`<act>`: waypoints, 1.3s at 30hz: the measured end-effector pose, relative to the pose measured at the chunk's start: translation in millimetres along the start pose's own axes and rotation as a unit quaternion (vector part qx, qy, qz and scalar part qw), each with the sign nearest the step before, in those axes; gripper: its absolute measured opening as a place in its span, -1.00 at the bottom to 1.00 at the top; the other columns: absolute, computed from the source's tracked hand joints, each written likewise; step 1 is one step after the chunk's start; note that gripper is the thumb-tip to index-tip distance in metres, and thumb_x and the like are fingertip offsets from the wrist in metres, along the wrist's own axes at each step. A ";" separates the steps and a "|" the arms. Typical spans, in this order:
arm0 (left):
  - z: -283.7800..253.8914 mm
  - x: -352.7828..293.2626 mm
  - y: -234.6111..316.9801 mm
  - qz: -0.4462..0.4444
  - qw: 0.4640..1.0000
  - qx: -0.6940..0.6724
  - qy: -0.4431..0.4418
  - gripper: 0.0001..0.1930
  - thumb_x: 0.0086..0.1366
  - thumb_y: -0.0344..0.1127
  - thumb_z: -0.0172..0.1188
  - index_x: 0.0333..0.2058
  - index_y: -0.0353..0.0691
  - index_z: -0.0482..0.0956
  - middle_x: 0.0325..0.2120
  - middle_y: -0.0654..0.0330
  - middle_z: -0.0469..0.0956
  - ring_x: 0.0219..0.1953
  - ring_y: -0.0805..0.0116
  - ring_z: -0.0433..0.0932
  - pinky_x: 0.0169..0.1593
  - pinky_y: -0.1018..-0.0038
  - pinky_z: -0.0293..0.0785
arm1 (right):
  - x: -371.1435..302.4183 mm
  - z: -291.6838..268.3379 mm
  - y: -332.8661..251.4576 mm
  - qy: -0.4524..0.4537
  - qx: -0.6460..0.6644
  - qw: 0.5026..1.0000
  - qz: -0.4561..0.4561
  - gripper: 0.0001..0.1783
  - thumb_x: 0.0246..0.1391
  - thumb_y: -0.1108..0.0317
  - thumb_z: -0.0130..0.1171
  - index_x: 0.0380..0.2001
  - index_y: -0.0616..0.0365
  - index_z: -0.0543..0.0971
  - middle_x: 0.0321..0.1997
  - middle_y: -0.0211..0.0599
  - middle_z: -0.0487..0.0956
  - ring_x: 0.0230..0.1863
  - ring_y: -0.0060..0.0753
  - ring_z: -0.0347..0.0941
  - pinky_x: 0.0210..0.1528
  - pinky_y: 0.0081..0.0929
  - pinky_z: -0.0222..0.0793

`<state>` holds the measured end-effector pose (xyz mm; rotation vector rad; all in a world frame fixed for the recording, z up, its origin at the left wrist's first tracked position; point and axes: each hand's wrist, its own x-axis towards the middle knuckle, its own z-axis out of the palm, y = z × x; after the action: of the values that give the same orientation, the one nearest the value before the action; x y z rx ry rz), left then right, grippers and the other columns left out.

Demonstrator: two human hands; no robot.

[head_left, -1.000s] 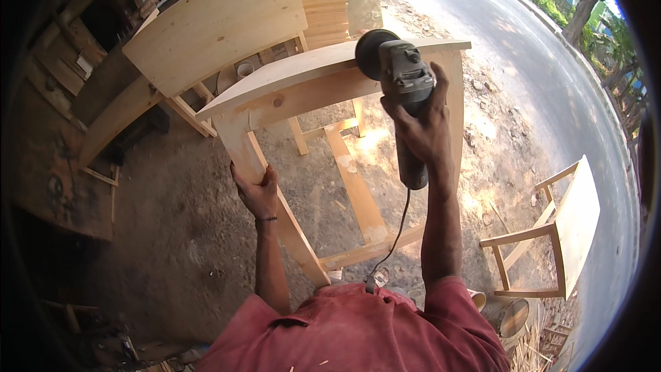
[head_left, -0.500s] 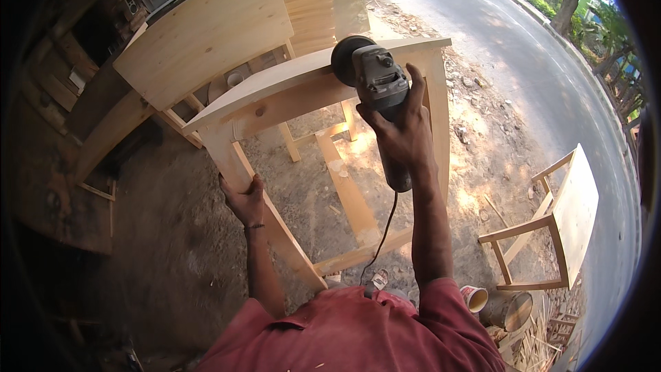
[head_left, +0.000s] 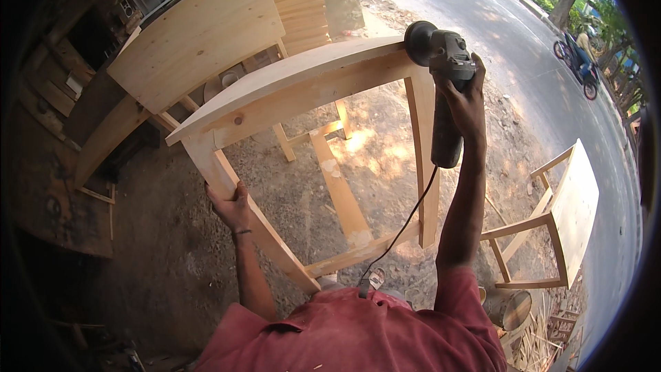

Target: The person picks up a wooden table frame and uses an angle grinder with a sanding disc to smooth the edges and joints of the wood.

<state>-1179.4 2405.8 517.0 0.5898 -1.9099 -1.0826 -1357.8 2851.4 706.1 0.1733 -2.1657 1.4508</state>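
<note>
Two hands, head view: both the person's own, reaching out from a red shirt (head_left: 344, 337).
Left hand (head_left: 232, 208): pinching a leg (head_left: 267, 231) of the wooden table between thumb and fingers, some fingers hidden behind the wood.
Right hand (head_left: 469, 96): wrapped around the body of a dark angle grinder (head_left: 447, 138), held upright beyond the far end of the table.
Grinder disc (head_left: 417, 43): at the right end of the tabletop edge; whether it touches cannot be told.
Wooden table (head_left: 310, 100): tilted in front of the person, top facing away, legs toward the body.
Cord (head_left: 406, 227): curving from the grinder's lower end down to the shirt.
Right side: a second table (head_left: 577, 213), tipped over, beside the road (head_left: 496, 27).
Upper left: a broad knotty panel (head_left: 203, 41) next to planks (head_left: 292, 0).
Road's far side: a motorcycle (head_left: 578, 65) with a rider.
</note>
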 end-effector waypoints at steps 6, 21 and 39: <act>-3.8 0.2 -1.4 0.013 0.999 0.038 -0.009 -0.10 0.17 -0.25 0.41 0.30 -0.42 0.01 -0.01 -0.22 0.42 -0.08 -0.04 0.60 -0.13 0.19 0.75 | 12.6 -12.3 16.5 0.011 0.015 0.999 0.041 -0.01 0.08 0.05 0.38 0.41 0.14 0.05 0.14 0.06 0.51 0.08 -0.11 0.52 0.13 -0.27 0.44; 2.0 -2.0 8.9 0.001 0.999 0.036 -0.007 -0.13 0.23 -0.21 0.37 0.30 -0.41 -0.03 -0.05 -0.22 0.42 -0.15 0.07 0.62 -0.16 0.23 0.74 | -48.4 43.4 -40.0 -0.085 0.084 0.992 -0.032 0.05 -0.03 0.14 0.44 0.36 0.14 0.00 0.00 0.15 0.60 0.01 0.06 0.61 0.06 -0.13 0.52; 0.9 0.8 -10.4 -0.006 0.998 0.060 0.024 -0.15 0.17 -0.09 0.41 0.25 -0.34 0.11 -0.05 -0.21 0.50 -0.11 -0.04 0.62 -0.13 0.14 0.66 | -5.1 8.9 -5.1 0.010 0.037 0.999 0.013 -0.05 0.01 0.01 0.42 0.32 0.17 0.16 0.07 0.05 0.55 0.02 -0.10 0.57 0.07 -0.27 0.47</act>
<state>-1180.7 2400.3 508.2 0.6896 -1.9410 -0.9575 -1354.6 2840.5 705.3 0.1573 -2.1070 1.5423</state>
